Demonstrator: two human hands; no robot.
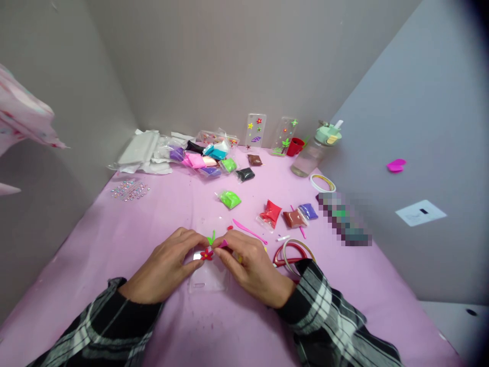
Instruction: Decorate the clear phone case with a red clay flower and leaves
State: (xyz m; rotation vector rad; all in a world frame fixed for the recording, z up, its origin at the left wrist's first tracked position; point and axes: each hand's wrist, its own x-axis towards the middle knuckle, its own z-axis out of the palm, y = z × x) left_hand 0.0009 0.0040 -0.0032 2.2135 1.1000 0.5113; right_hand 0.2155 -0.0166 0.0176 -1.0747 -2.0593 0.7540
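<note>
A clear phone case (209,279) lies flat on the pink cloth, with a red flower (207,254) and green leaves (211,238) on it. My left hand (168,262) rests at the case's left side, its thumb and index finger close to the flower and apart from each other. From the right, my right hand (252,262) leans over the case. Its thumb and index finger are pinched near the flower, around the tip of a small pink tool (223,245). Part of the case is hidden under my fingers.
Red scissors (280,256) and a tape roll (284,250) lie beside my right hand. Clay packets (271,213) are ahead, with a pink plastic knife (249,231) nearer. A water bottle (310,153) and decorated cases (255,130) stand at the back.
</note>
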